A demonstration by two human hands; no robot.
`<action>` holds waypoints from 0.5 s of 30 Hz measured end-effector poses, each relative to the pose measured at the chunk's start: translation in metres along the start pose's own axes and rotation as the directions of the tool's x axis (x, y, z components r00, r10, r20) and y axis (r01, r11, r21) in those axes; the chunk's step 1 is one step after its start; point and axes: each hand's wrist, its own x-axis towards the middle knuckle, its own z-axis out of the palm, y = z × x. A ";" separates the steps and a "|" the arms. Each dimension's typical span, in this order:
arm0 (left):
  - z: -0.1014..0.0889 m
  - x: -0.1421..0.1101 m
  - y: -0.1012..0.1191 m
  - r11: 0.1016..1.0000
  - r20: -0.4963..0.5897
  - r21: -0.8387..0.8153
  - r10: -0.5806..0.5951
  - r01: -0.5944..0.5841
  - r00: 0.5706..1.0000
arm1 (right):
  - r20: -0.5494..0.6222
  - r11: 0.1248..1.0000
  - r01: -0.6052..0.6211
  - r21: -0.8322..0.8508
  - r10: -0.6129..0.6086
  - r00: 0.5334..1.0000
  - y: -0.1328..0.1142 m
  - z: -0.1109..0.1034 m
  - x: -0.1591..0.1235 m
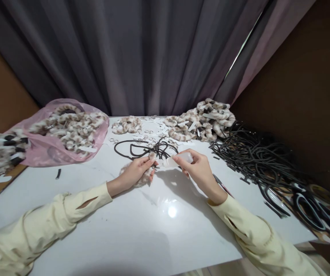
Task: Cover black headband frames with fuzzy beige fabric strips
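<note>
My left hand is closed on a fluffy cream-and-brown faux-fur loop, pinching a tuft of it between thumb and fingers. Part of the loop hangs below and behind the hand. My right hand grips a small translucent white squeeze bottle, its narrow end turned left toward the fur at my left fingertips. Whether the tip touches the fur I cannot tell. Just behind both hands lie black cords, some looped, on the white tabletop.
A pink plastic bag of fur loops stands at left. More fur loops are heaped at back right, with small metal rings between. Black cord pieces and large scissors lie at right. A grey curtain hangs behind.
</note>
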 end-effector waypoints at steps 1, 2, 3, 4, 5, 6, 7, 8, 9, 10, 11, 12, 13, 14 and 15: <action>0.000 0.000 0.000 1.000 0.003 -0.004 0.000 0.000 1.000 | -0.014 1.000 0.006 -0.003 -0.006 1.000 0.000 0.000 0.000; -0.001 0.000 -0.001 1.000 0.005 -0.004 0.003 -0.003 1.000 | -0.023 1.000 0.009 0.002 -0.009 1.000 -0.001 0.000 0.000; -0.001 0.000 -0.001 1.000 0.007 -0.002 0.007 -0.007 1.000 | -0.024 1.000 0.007 0.012 -0.007 1.000 -0.001 0.000 0.000; -0.001 0.000 -0.002 1.000 0.007 0.003 0.010 -0.010 1.000 | -0.015 1.000 0.006 0.022 -0.005 1.000 -0.001 0.000 0.000; -0.001 0.000 -0.002 1.000 0.007 0.009 0.011 -0.011 1.000 | -0.004 1.000 0.007 0.027 -0.007 1.000 0.000 0.000 0.000; -0.002 0.001 -0.002 1.000 0.006 0.015 0.009 -0.010 1.000 | 0.006 1.000 0.012 0.023 -0.012 1.000 0.000 0.000 0.000; -0.001 0.001 -0.002 1.000 0.003 0.017 0.006 -0.006 1.000 | 0.011 1.000 0.019 0.010 -0.019 1.000 0.000 0.000 0.000; -0.001 0.001 -0.002 1.000 0.000 0.016 0.003 -0.003 1.000 | 0.009 1.000 0.026 -0.006 -0.026 1.000 0.000 0.000 0.000; -0.001 0.001 -0.002 1.000 -0.003 0.012 0.000 0.000 1.000 | -0.003 0.999 0.031 -0.016 -0.031 1.000 0.000 0.000 0.000; -0.001 0.001 -0.002 1.000 -0.005 0.008 -0.001 0.001 1.000 | -0.016 0.999 0.030 -0.018 -0.030 0.999 0.000 0.000 0.000; -0.001 0.001 -0.002 1.000 -0.006 0.003 0.001 -0.001 1.000 | -0.024 1.000 0.023 -0.011 -0.024 0.999 0.000 0.000 0.000; -0.001 0.001 -0.002 1.000 -0.005 0.002 0.004 -0.004 1.000 | -0.024 1.000 0.014 0.003 -0.014 1.000 0.000 0.000 -0.001; -0.001 0.001 -0.002 1.000 -0.003 0.006 0.007 -0.007 1.000 | -0.017 1.000 0.003 0.020 -0.003 1.000 0.000 0.001 -0.001; 0.000 0.001 -0.001 1.000 -0.002 0.012 0.010 -0.010 1.000 | -0.005 0.999 -0.010 0.033 0.010 1.000 0.000 0.001 -0.001; 0.000 0.001 -0.001 1.000 0.000 0.018 0.011 -0.011 1.000 | 0.008 0.999 -0.019 0.037 0.019 1.000 0.000 0.001 0.000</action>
